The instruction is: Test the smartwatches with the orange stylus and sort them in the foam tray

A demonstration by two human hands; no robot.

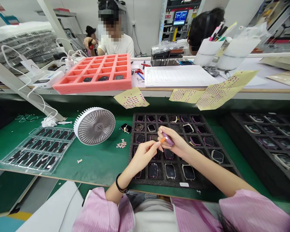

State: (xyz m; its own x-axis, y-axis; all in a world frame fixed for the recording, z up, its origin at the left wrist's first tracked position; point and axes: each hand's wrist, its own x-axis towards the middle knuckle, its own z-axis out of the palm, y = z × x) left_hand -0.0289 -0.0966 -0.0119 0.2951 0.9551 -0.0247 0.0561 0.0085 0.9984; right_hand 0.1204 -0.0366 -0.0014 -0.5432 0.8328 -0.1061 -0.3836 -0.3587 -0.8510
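Observation:
In the head view my right hand [177, 141] is closed around a purple watch case [168, 139], held tilted above the black foam tray [132, 154]. My left hand [146, 153] pinches a small orange strip [162, 140] between thumb and fingertips. The strip's far end meets the edge of the purple case; whether it is stuck to it I cannot tell. Beneath both hands, the tray's compartments hold many square watch cases with dark faces, some with purple frames and some with silver, such as the silver watch case [170, 171]. My hands and forearms hide part of the tray.
Left of the tray stand a white fan [94, 126], small scraps [121, 143] and a clear plastic tray [31, 163] of black pieces. A second foam tray [234, 129] lies right. The shelf behind holds a red foam tray [91, 85] and papers [176, 75]. Other people sit beyond.

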